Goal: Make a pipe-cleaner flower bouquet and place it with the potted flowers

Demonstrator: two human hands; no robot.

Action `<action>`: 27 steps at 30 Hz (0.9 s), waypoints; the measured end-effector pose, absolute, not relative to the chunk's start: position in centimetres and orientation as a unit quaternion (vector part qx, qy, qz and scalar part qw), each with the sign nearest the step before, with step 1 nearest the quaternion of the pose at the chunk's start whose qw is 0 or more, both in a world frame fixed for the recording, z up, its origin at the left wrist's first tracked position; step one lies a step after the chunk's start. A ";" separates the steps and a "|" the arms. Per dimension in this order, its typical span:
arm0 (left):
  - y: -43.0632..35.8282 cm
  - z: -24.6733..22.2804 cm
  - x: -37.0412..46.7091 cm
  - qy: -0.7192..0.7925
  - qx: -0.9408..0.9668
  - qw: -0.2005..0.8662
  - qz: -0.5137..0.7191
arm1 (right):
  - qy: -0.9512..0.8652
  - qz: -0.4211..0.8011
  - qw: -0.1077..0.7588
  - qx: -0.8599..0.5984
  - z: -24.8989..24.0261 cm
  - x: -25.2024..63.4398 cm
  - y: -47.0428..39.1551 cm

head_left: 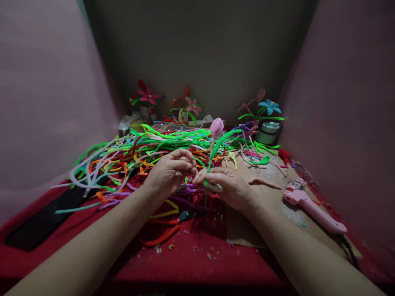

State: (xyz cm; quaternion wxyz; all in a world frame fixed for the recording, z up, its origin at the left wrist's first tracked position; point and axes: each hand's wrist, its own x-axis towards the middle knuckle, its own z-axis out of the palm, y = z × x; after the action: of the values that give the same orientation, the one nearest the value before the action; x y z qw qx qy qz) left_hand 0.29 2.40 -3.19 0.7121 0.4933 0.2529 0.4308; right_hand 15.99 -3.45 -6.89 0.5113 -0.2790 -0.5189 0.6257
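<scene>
Flower [210, 159], long axis near-vertical, bud [217, 128] up; right hand [231, 185] pinched on stem [212, 146]; left hand [173, 170] grip, cannot tell

Pipe-cleaner heap [168, 141] ahead, headroom above

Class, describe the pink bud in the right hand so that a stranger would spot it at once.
Start at the red table and find the right hand, near the centre. Its fingers hold a stem topped by the pink bud. A similar bud stands back right near a blue flower, but only this one rises from a hand.
</scene>
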 end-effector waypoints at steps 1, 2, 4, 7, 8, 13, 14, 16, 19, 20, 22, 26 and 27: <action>2.4 -3.2 0.3 0.254 0.491 0.714 0.430 | -0.520 0.624 0.513 -0.278 -6.9 16.0 -3.5; 2.4 -3.1 0.3 0.255 0.489 0.716 0.429 | -0.522 0.622 0.513 -0.278 -6.8 16.0 -3.5; 2.4 -3.1 0.2 0.255 0.487 0.719 0.425 | -0.523 0.621 0.513 -0.278 -6.8 16.0 -3.4; 2.5 -3.3 0.1 0.266 0.484 0.720 0.420 | -0.521 0.620 0.515 -0.279 -6.9 16.0 -3.4; 2.5 -3.3 0.1 0.272 0.483 0.720 0.418 | -0.521 0.621 0.515 -0.279 -6.9 16.0 -3.4; 2.8 -3.6 0.2 0.274 0.485 0.718 0.417 | -0.521 0.626 0.507 -0.281 -6.9 16.1 -3.4; 2.8 -3.6 0.3 0.272 0.487 0.717 0.419 | -0.523 0.625 0.507 -0.283 -6.9 16.1 -3.4; 2.8 -3.5 0.3 0.272 0.489 0.712 0.424 | -0.525 0.620 0.508 -0.286 -6.8 16.1 -3.4; 2.7 -3.4 0.3 0.283 0.485 0.707 0.430 | -0.525 0.620 0.506 -0.289 -6.7 16.1 -3.5; 2.7 -3.4 0.3 0.285 0.485 0.705 0.432 | -0.524 0.620 0.507 -0.290 -6.7 16.1 -3.5; 2.7 -3.4 0.2 0.280 0.489 0.701 0.437 | -0.524 0.619 0.508 -0.291 -6.7 16.0 -3.5; 2.8 -3.4 0.2 0.253 0.490 0.712 0.434 | -0.522 0.621 0.509 -0.287 -6.6 16.0 -3.5; 2.8 -3.3 0.2 0.252 0.489 0.716 0.431 | -0.522 0.622 0.509 -0.285 -6.6 16.0 -3.5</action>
State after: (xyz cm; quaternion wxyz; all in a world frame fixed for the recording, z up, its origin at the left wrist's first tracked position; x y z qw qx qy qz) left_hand 0.20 2.78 -3.29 0.7156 0.4885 0.2524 0.4308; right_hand 15.98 -3.52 -6.56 0.5093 -0.2851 -0.5217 0.6223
